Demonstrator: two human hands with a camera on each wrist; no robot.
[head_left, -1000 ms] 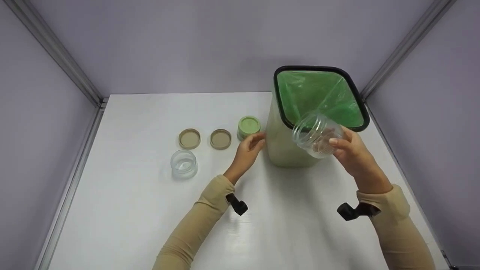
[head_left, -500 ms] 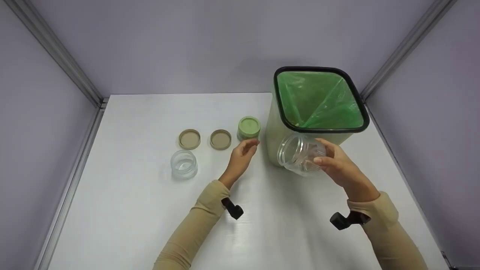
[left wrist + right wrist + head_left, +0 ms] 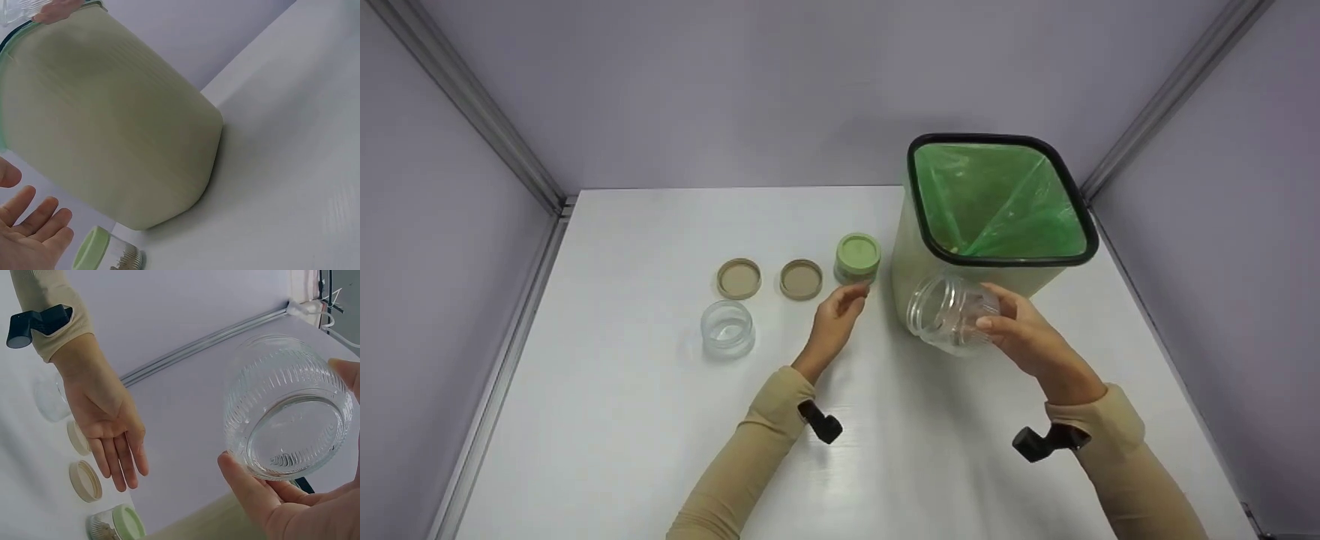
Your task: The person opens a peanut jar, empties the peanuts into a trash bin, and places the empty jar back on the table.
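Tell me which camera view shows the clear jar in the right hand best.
The right wrist view: the clear jar fills the frame, ribbed wall and base plain, gripped by the right hand. The head view shows it smaller, tilted on its side before the bin. The left wrist view catches only a sliver at the top left corner.

The right hand now holds the clear jar low, in front of the bin's near wall, no longer tipped over the green-lined opening. The left hand, fingers straight, sits back from the green-lidded jar and no longer reaches the bin.
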